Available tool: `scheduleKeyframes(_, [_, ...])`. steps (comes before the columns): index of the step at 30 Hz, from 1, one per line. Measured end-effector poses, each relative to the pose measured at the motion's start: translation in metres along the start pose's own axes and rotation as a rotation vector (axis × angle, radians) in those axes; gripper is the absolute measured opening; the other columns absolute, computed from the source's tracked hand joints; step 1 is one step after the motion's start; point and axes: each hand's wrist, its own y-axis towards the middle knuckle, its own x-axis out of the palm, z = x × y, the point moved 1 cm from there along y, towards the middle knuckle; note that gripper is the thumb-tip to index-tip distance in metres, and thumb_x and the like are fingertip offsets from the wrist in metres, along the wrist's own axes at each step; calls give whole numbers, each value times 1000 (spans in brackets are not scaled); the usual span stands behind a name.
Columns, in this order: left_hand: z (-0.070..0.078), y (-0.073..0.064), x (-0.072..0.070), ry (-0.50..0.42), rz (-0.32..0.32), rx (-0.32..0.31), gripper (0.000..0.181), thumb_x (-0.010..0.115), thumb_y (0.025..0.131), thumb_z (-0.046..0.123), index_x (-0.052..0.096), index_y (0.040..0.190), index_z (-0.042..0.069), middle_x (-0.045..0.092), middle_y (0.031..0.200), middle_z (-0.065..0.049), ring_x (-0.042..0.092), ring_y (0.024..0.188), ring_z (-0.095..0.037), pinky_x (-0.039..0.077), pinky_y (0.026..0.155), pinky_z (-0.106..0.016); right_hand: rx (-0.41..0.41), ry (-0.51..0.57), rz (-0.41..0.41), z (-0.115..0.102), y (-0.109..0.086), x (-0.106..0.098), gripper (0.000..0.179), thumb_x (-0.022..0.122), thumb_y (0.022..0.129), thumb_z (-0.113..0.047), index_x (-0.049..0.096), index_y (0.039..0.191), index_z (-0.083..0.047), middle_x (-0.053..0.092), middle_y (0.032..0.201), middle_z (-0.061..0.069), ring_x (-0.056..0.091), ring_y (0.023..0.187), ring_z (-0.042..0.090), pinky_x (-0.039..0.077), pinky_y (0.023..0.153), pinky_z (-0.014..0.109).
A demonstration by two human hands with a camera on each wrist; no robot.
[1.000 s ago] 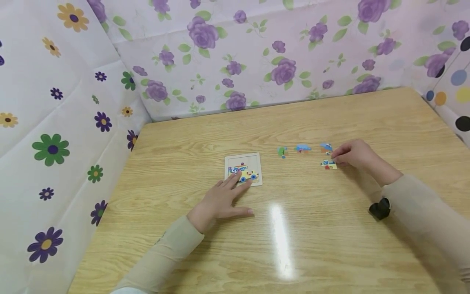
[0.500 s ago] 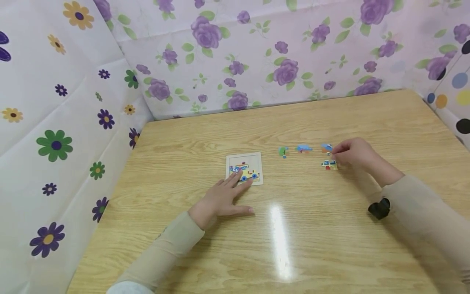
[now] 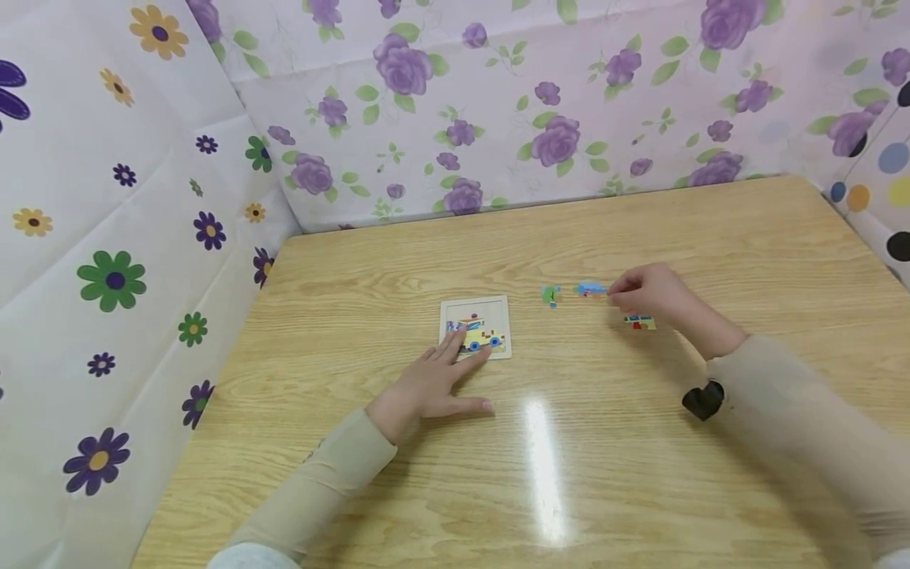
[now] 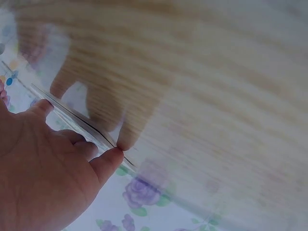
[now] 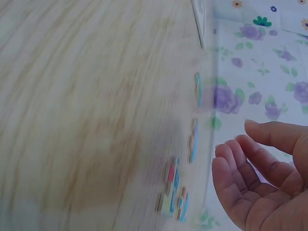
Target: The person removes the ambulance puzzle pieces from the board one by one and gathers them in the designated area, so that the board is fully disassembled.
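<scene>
My left hand [image 3: 430,387] lies spread, its fingertips on the puzzle board [image 3: 492,311], a pale framed square with a partly assembled yellow vehicle picture. In the left wrist view the board [image 4: 82,121] shows edge-on under the fingertips. My right hand [image 3: 657,292] hovers over the loose pieces at the right. Seen from its wrist, the right hand [image 5: 262,185] has loosely bent fingers, the thumb apart from them, and holds nothing. Beneath it lies a yellow-and-red piece [image 3: 643,324]; a blue piece [image 5: 182,204] beside that is hidden by the hand in the head view.
Left of my right hand, a blue piece [image 3: 589,288] and a green piece [image 3: 550,295] lie in a row on the wooden table [image 3: 618,442]. A purple-flowered cloth [image 3: 455,118] stands behind the table, and another flowered cloth [image 3: 163,276] borders its left side.
My right hand has moved left from the rightmost pieces, now covering the upper blue one in the head view. My left hand stays on the board.
</scene>
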Motion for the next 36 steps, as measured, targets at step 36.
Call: scheduleKeyframes(36, [-4,1,5,68,-22,-33,88,50,81,73,10,152,38,-10,158,-19,-3,147,-31,9,118,-51,-268,44,98,-80,47,89,23,60,92,-10,66,110,3,66,107,18,60,98,30,52,84,42])
